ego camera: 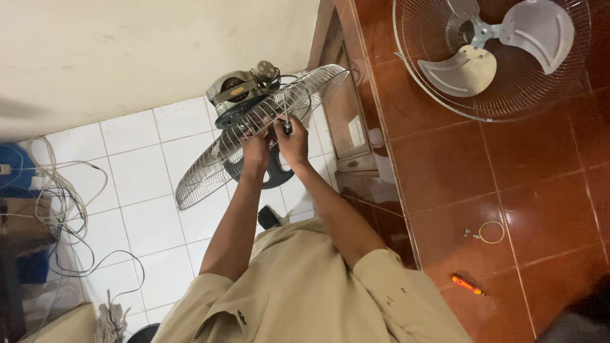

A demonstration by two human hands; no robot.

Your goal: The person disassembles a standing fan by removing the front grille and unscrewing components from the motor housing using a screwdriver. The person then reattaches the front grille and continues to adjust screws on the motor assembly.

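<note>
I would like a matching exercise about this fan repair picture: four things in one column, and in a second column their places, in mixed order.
Things:
1. wire fan guard
2. fan blades
3. orange screwdriver
4. yellow ring

Places:
A. lying alone on the red tiles, low in the picture
B. at the motor, where both hands work
C. inside the other guard, lying on the red tiles
D. on the red tiles beside some small screws

Pairs: 1-B, 2-C, 3-A, 4-D

The left hand grips the guard wires; the right hand holds a small dark tool.
</note>
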